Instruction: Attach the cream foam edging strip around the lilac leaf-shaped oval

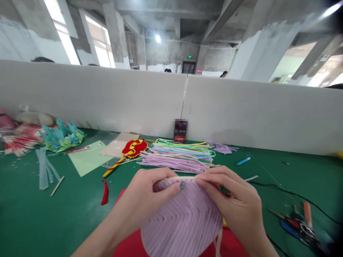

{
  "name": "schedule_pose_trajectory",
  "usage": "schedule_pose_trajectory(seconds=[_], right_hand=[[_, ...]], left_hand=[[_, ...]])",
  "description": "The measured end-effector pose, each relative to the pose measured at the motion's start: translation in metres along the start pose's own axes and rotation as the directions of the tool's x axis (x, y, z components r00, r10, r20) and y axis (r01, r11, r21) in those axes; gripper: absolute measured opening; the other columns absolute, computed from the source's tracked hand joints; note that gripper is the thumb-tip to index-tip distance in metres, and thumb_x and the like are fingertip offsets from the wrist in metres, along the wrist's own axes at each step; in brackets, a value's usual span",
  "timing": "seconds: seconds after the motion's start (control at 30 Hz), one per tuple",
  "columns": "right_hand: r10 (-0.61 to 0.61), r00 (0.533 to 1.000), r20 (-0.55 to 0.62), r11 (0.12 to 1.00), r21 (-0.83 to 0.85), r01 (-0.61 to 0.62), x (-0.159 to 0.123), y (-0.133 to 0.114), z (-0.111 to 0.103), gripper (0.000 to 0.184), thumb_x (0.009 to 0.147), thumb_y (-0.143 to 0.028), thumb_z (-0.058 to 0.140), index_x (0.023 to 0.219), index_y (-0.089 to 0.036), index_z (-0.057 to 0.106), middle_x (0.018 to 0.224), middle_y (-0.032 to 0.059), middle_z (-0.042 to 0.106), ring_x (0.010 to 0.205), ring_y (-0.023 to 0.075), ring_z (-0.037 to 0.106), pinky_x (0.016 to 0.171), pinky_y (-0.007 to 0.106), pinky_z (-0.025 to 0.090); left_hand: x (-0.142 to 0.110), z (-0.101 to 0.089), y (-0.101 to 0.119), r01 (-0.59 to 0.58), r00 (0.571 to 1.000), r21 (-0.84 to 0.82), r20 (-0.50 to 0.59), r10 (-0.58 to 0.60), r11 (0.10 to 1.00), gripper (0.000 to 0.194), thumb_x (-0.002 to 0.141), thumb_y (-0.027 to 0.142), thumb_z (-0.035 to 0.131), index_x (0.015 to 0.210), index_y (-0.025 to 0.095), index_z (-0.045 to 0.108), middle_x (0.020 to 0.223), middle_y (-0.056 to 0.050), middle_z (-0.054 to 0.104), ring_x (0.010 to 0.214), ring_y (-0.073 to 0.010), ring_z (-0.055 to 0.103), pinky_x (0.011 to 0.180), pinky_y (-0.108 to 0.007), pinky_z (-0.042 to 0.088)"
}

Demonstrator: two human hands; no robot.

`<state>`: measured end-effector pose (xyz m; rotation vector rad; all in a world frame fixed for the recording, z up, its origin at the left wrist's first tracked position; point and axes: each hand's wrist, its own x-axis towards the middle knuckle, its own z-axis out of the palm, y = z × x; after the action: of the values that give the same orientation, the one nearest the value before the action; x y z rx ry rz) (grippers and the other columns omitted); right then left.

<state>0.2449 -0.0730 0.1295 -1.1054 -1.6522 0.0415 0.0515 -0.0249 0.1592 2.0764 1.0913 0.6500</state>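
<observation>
Both hands hold a rounded lilac panel [184, 221] of tightly laid stems that meet in a chevron pattern, tilted up above a red surface. A cream stem [183, 177] runs along its top edge, and a pale end hangs down at its right side. My left hand [154, 191] grips the upper left edge, thumb on the near face and fingers behind. With thumb and fingertips closed, my right hand [235, 196] pinches the cream stem against the edge at the upper right. The fingers behind the panel are partly hidden.
Bundled pastel stems [177, 164] lie beyond the hands. Left are a red-and-yellow tasselled fan [135, 148], green paper [87, 157], clear strips [44, 171] and teal paper flowers [63, 135]. Right are a blue pen [243, 161], a cable and tools [300, 225]. A white partition [107, 96] stands behind.
</observation>
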Motion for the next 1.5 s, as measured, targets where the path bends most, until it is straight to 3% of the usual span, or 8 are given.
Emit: schedule_pose_trajectory(seconds=[0.2, 0.6, 0.87, 1.07, 1.17, 1.27, 1.4, 1.5], right_hand=[[-0.337, 0.939, -0.069, 0.930, -0.181, 0.320, -0.002, 0.006, 0.001, 0.022, 0.078, 0.000, 0.064, 0.091, -0.017, 0.067, 0.095, 0.0045, 0.067, 0.092, 0.0169, 0.060, 0.081, 0.034, 0.049], [-0.337, 0.941, -0.029, 0.924, -0.199, 0.325, -0.002, 0.009, -0.005, 0.018, 0.081, -0.003, 0.059, 0.086, -0.020, 0.062, 0.101, 0.0035, 0.062, 0.105, 0.0173, 0.055, 0.092, 0.033, 0.044], [-0.044, 0.999, -0.004, 0.993, 0.110, 0.044, -0.001, 0.012, -0.013, 0.010, 0.090, -0.019, 0.054, 0.082, -0.024, 0.058, 0.092, 0.0004, 0.063, 0.099, 0.0165, 0.060, 0.085, 0.032, 0.048], [0.324, 0.938, -0.121, 0.943, 0.125, -0.310, 0.003, 0.020, -0.015, 0.043, 0.097, -0.041, 0.035, 0.066, -0.020, 0.056, 0.066, 0.0011, 0.062, 0.066, 0.0125, 0.059, 0.062, 0.022, 0.047], [0.342, 0.935, 0.099, 0.912, 0.205, -0.355, 0.004, 0.014, -0.015, 0.049, 0.094, -0.053, 0.034, 0.084, -0.019, 0.068, 0.086, 0.0060, 0.069, 0.083, 0.0178, 0.065, 0.072, 0.026, 0.051], [0.399, 0.831, 0.386, 0.852, 0.180, -0.492, 0.005, 0.001, -0.013, 0.037, 0.086, -0.051, 0.054, 0.093, -0.019, 0.070, 0.088, 0.0038, 0.071, 0.082, 0.0191, 0.066, 0.070, 0.026, 0.052], [0.456, 0.782, 0.425, 0.822, 0.135, -0.553, 0.005, -0.007, -0.006, 0.027, 0.085, -0.043, 0.056, 0.087, -0.019, 0.071, 0.079, 0.0004, 0.071, 0.075, 0.0163, 0.065, 0.064, 0.023, 0.050], [0.453, 0.793, 0.406, 0.831, 0.130, -0.541, 0.005, -0.004, -0.003, 0.027, 0.085, -0.042, 0.057, 0.090, -0.019, 0.070, 0.080, 0.0005, 0.070, 0.076, 0.0161, 0.064, 0.063, 0.022, 0.049]], left_hand=[[0.002, 0.000, 0.000, 0.042, 0.999, -0.054, -0.012, -0.043, 0.998, 0.023, 0.082, 0.036, 0.054, 0.070, 0.019, 0.064, 0.064, 0.004, 0.055, 0.061, -0.0109, 0.047, 0.053, -0.019, 0.034], [0.000, -0.002, 0.001, 0.081, 0.997, -0.096, 0.003, -0.081, 0.992, 0.021, 0.082, 0.036, 0.056, 0.071, 0.020, 0.065, 0.067, 0.004, 0.058, 0.064, -0.0115, 0.050, 0.055, -0.020, 0.035], [0.003, -0.007, 0.000, 0.099, 0.991, -0.045, -0.088, -0.102, 0.994, 0.023, 0.081, 0.038, 0.053, 0.072, 0.021, 0.065, 0.066, 0.004, 0.059, 0.060, -0.0121, 0.051, 0.053, -0.021, 0.037], [0.001, -0.008, 0.003, 0.039, 0.991, -0.047, -0.122, -0.045, 0.998, 0.022, 0.082, 0.038, 0.054, 0.077, 0.022, 0.068, 0.073, 0.002, 0.066, 0.066, -0.0142, 0.058, 0.058, -0.022, 0.043], [0.001, -0.006, 0.002, 0.013, 0.990, -0.041, -0.143, -0.019, 0.999, 0.021, 0.083, 0.038, 0.055, 0.077, 0.022, 0.069, 0.073, 0.003, 0.067, 0.066, -0.0139, 0.059, 0.059, -0.022, 0.045], [0.002, -0.003, 0.000, -0.019, 0.989, -0.022, -0.150, 0.015, 1.000, 0.019, 0.084, 0.035, 0.055, 0.079, 0.023, 0.069, 0.073, 0.004, 0.069, 0.066, -0.0135, 0.061, 0.060, -0.022, 0.047], [0.002, 0.004, -0.004, -0.078, 0.963, 0.138, -0.244, 0.110, 0.987, 0.016, 0.085, 0.032, 0.055, 0.088, 0.024, 0.069, 0.087, 0.003, 0.073, 0.077, -0.0154, 0.066, 0.069, -0.025, 0.051], [0.000, 0.011, -0.004, -0.232, 0.872, 0.391, -0.323, 0.369, 0.891, 0.025, 0.089, 0.029, 0.052, 0.110, 0.023, 0.063, 0.110, -0.001, 0.071, 0.101, -0.0186, 0.064, 0.091, -0.034, 0.048]])
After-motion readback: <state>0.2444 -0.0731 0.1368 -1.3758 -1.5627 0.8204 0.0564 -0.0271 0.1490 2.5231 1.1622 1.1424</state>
